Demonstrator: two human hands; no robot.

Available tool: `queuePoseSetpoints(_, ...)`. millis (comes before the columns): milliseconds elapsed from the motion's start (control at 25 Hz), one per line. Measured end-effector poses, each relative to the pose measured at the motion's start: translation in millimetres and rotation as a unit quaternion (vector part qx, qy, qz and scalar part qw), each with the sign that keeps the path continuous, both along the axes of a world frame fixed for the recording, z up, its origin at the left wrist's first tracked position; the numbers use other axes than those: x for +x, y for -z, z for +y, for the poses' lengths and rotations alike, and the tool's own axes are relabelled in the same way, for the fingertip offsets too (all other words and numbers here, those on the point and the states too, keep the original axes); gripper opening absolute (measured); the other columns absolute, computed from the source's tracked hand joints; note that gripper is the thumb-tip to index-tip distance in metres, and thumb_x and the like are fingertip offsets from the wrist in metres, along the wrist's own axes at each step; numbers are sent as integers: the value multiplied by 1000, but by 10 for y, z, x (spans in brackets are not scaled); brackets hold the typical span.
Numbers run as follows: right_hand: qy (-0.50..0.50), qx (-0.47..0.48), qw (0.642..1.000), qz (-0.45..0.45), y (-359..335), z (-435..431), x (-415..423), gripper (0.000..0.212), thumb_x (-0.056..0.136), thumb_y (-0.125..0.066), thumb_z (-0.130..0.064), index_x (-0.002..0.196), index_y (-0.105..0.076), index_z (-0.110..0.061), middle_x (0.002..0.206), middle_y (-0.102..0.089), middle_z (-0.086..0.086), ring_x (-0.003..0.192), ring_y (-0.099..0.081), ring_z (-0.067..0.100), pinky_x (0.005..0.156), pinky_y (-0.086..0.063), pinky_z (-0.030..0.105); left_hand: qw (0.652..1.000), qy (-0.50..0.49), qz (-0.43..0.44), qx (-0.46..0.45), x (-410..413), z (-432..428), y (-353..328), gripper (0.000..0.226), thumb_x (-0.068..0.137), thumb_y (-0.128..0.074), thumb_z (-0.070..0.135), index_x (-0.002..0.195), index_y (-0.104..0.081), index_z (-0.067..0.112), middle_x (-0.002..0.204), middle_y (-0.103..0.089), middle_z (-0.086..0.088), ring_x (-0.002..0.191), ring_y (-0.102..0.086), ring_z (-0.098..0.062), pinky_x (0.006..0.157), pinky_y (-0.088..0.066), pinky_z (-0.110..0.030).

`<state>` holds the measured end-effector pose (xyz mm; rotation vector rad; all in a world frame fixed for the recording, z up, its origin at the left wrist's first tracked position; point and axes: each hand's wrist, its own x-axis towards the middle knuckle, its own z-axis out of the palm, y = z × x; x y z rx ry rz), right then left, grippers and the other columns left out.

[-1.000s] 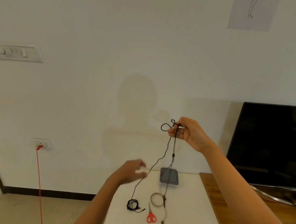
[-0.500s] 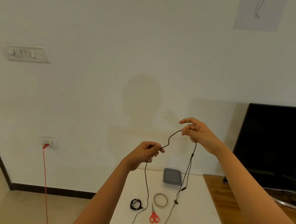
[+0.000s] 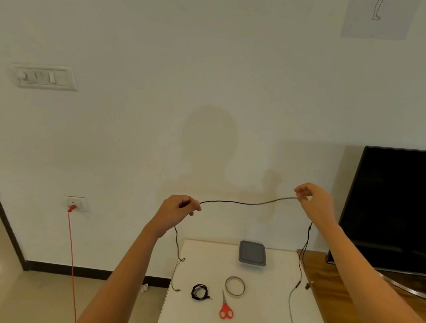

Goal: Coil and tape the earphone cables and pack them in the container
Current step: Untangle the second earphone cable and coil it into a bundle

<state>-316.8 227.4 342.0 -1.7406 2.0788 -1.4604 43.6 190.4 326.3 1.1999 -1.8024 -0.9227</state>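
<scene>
Pinching one earphone cable (image 3: 244, 202), left hand (image 3: 176, 214) and right hand (image 3: 315, 205) hold it above one container (image 3: 252, 256).

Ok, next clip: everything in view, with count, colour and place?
earphone cable: one, black, stretched between both hands, ends dangling
coiled earphones: one, black, table front left
tape roll: one, brownish, table middle
scissors: one, red handles, beside the tape roll
container: one, grey lid, table far side
table: one, white, bottom centre
TV: one, black, right, on wooden stand
switch panel: one, white, wall left
socket: one, white, red cord plugged in
left hand, right hand: each pinches the cable
</scene>
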Motion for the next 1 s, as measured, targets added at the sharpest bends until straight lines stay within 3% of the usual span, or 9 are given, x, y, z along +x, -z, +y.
queuePoseSetpoints(80, -84, 53, 995, -23, 73, -42, 316, 29, 88, -56, 0, 112, -64, -13, 117, -65, 3, 113, -58, 18, 95, -40, 23, 1000, 13, 1, -23, -210, 34, -40, 23, 93, -58, 25, 86, -74, 10, 79, -67, 16, 60, -57, 9, 56, -40, -5)
queuePoseSetpoints(160, -246, 142, 956, -75, 78, -34, 749, 29, 93, -57, -14, 122, -59, -14, 124, -62, -2, 116, -57, 11, 102, -42, 27, 999, 35, -11, -34, -469, 51, -58, 22, 91, -60, 27, 84, -74, 12, 83, -71, 10, 64, -60, 5, 61, -43, -6)
queuePoseSetpoints(280, -346, 206, 915, -28, 129, 1, 1118, 22, 95, -54, -26, 109, -66, -14, 97, -74, 1, 91, -69, 8, 89, -52, 21, 997, 42, -56, -37, -721, 58, -48, 25, 91, -58, 35, 84, -75, 17, 74, -70, 5, 65, -60, -4, 63, -44, -17)
queuePoseSetpoints(360, -310, 168, 936, 4, 147, -17, 1062, 19, 95, -52, -19, 93, -70, -13, 79, -75, 4, 74, -71, 9, 78, -53, 20, 996, 50, -75, -22, -663, 43, -37, 30, 92, -55, 39, 83, -75, 18, 70, -67, 8, 64, -57, -4, 61, -41, -18)
queuePoseSetpoints(480, -202, 121, 971, -39, 178, -51, 706, 21, 94, -52, -12, 83, -70, -18, 76, -74, 3, 71, -70, 4, 78, -48, 21, 994, 66, -89, 28, -349, 24, 0, 34, 95, -51, 40, 80, -73, 20, 68, -61, 8, 61, -52, -2, 59, -38, -18)
queuePoseSetpoints(640, 2, 154, 987, -41, 325, -110, 329, 29, 90, -46, 3, 101, -70, -8, 110, -69, 13, 108, -63, 26, 88, -46, 27, 996, 44, -61, 52, -103, 30, 32, 34, 95, -50, 40, 76, -71, 21, 66, -57, 7, 59, -48, -5, 59, -38, -18)
queuePoseSetpoints(760, -158, 218, 961, -62, 332, -25, 777, 53, 88, -37, 11, 135, -50, -10, 143, -47, 7, 134, -41, 21, 108, -31, 29, 997, 54, -26, 55, -340, 88, 16, 35, 95, -51, 40, 75, -71, 20, 64, -56, 8, 56, -42, -11, 55, -36, -20)
queuePoseSetpoints(880, -346, 193, 910, -122, 263, 115, 1281, 32, 97, -44, -8, 126, -57, -16, 118, -67, 2, 107, -64, 10, 95, -48, 24, 998, 46, -28, 45, -637, 136, 10, 36, 94, -52, 39, 76, -71, 14, 64, -59, 2, 55, -43, -13, 56, -38, -25)
queuePoseSetpoints(1000, -244, 69, 967, -15, 263, 78, 1312, 19, 95, -51, -11, 99, -69, -16, 80, -73, -2, 60, -64, 4, 67, -54, 20, 997, 37, -11, 63, -654, 140, -8, 35, 94, -52, 37, 79, -72, 13, 63, -57, 5, 54, -44, -10, 53, -38, -21)
